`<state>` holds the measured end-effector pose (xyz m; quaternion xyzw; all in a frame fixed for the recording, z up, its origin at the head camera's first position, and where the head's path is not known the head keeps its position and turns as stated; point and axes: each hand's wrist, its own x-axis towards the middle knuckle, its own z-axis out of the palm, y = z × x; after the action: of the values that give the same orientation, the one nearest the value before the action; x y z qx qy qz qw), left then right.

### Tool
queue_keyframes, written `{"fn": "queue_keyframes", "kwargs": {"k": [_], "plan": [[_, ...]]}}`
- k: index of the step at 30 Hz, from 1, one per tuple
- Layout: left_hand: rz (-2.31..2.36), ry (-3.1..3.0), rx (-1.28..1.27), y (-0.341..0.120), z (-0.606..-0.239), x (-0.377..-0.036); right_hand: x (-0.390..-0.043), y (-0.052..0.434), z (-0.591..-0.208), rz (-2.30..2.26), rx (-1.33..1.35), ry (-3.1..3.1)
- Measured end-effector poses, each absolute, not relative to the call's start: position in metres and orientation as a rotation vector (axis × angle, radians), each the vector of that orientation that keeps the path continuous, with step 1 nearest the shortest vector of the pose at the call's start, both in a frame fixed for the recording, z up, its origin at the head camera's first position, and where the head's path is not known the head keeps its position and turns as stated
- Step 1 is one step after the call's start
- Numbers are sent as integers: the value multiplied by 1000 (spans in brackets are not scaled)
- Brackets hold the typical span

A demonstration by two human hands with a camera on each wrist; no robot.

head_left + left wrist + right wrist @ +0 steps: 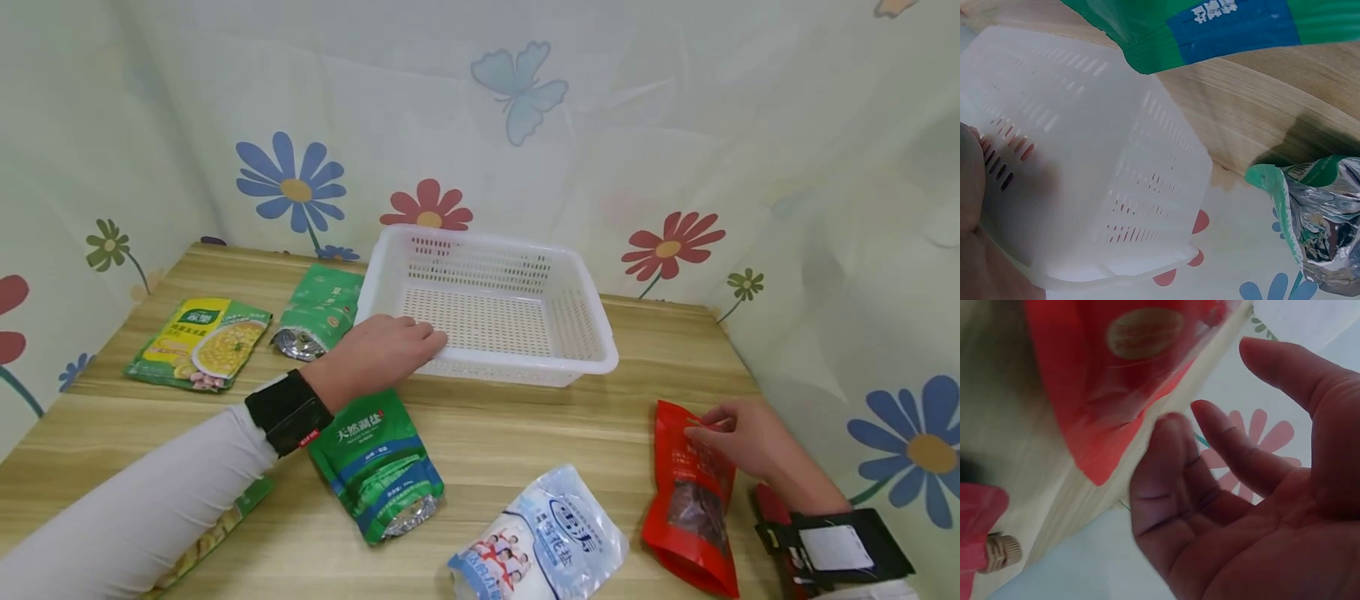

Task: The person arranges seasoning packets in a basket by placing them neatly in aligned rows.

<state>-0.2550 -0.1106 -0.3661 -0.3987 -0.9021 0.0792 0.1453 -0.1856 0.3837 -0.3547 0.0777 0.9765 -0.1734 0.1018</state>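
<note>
A white slotted plastic basket [517,359] stands at the back middle of the table. My left hand [382,354] grips its front left corner, fingers over the rim; the left wrist view shows the basket's outer wall [1091,156] close by, with most of that hand out of frame. At the right, my right hand [757,446] hovers by the top of a red pouch [693,508] with a see-through window. In the right wrist view, the right fingers are loosely bent with nothing between them, beside the pouch's corner [1094,450].
Around the left forearm lie a green salt pouch [382,467], a green pouch with silver bottom [322,304], a yellow-green soup packet [202,342] and a partly hidden packet [217,533]. A white-blue salt bag [547,533] lies front middle. A red item [979,531] sits near the right wrist.
</note>
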Motion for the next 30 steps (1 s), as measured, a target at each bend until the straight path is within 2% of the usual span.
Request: {"fn": "queue_keyframes", "kwargs": {"k": [12, 30], "plan": [[215, -2625, -1151, -108, -365, -256, -173, 389, -358, -500, 381, 2740], [224, -2613, -1126, -110, -366, -254, -172, 387, -361, -648, 511, 2600]]}}
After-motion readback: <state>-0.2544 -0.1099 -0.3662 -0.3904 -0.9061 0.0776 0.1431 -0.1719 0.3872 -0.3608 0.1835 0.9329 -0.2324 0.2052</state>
